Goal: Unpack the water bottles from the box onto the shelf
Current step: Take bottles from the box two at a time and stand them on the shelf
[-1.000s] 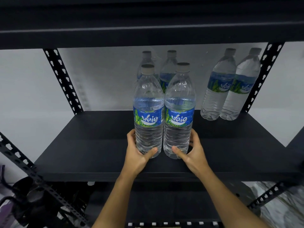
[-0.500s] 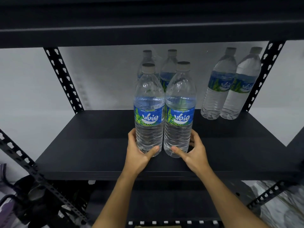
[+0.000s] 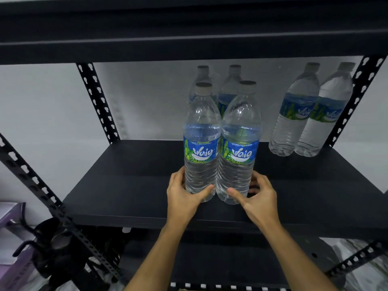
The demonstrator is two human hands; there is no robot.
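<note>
Shelf [image 3: 126,185]: black, beneath both hands.
Left hand [image 3: 184,196]: I see it gripping left bottle [image 3: 201,143].
Right hand [image 3: 258,198]: curled round right bottle [image 3: 239,148].

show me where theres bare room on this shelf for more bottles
Bare: the shelf left of the front bottles, out to the left post; also the front right, before the corner pair. Crowded: the middle, where the left hand and right hand grip the front bottles, back bottles close behind.

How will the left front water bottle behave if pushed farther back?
Probably heavy: the left front water bottle looks nearly full. Tall and narrow, it may tip under a high push; the left hand grips it low, which likely helps.
</note>
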